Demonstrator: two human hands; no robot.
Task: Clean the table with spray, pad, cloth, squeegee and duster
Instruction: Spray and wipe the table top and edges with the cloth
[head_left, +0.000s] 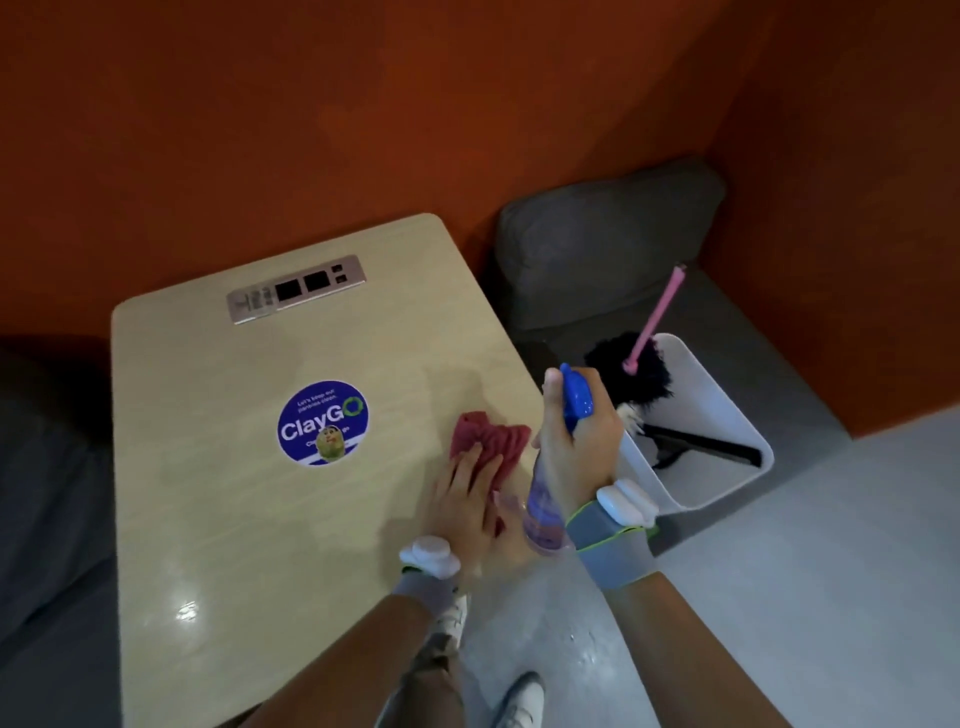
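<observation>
**Orange booth, pale wood table: cloth pressed flat, spray bottle raised**

Setting: orange wall on 2 sides. The wood-look table butts against it. A grey cushion and a grey bench seat lie to your right, with grey floor below.

Table surface: a metal socket panel is set in near the far edge. A round blue "ClayGo" sticker sits mid-table. There is glare on the near half.

Left hand: your fingers are straight and spread, palm down, pressing the red cloth onto the table near its right edge. The cloth is bunched and shows beyond your fingertips.

Right hand: your fingers are wrapped round the neck of the spray bottle, which you hold just beside the table's right edge. The blue trigger head is on top and the translucent purple body hangs below your palm. The nozzle points toward the table.

Wrists: 1 grey strap with a white module on each arm.

Tool store: a white bin stands on the bench seat, just right of your right hand. The duster stands in it with its dark fluffy head down and its pink handle tilted up. The black squeegee lies across the inside.

Bottom of view: your white shoes are on the floor.
</observation>
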